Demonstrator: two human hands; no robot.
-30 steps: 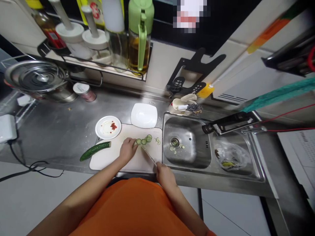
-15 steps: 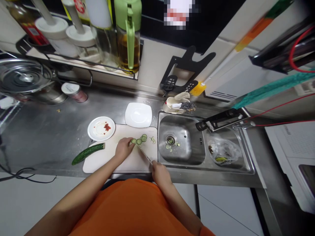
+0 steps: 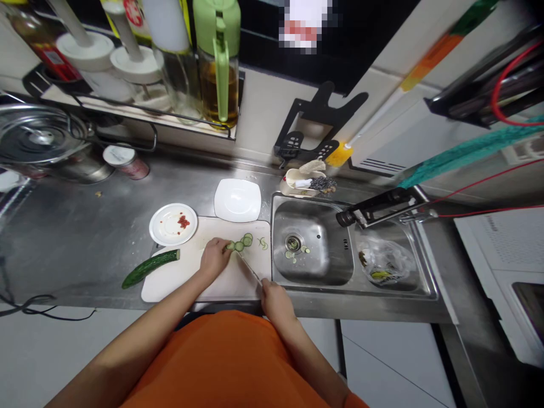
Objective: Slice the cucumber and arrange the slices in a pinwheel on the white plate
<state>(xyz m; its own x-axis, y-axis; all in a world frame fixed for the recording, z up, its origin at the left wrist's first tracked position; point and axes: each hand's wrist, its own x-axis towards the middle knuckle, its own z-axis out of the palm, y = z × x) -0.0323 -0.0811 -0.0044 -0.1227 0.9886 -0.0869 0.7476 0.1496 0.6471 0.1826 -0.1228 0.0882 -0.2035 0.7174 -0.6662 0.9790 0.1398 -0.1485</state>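
My right hand (image 3: 275, 300) is closed round the handle of a knife (image 3: 250, 267), its blade slanting up and left over the white cutting board (image 3: 170, 283). Close to the blade tip, my left hand (image 3: 215, 258) pinches a short piece of cucumber (image 3: 230, 246), mostly covered by the fingers. Round cucumber slices (image 3: 243, 242) lie in a row just right of those fingers. Thin green peel strips (image 3: 263, 243) sit near the board's right edge. A longer cut cucumber (image 3: 151, 267) rests across the board's left edge, partly on the counter.
Behind the board stand a white plate with red bits (image 3: 159, 233) and a white square dish (image 3: 237, 195). To the right is a steel sink (image 3: 323, 272) with scraps by its drain, then a plastic bag (image 3: 391, 260). A lidded pot (image 3: 80, 164) and a can (image 3: 135, 165) stand back left.
The whole view has shifted slightly. Both hands, the knife and the slices keep nearly the same places on the board.
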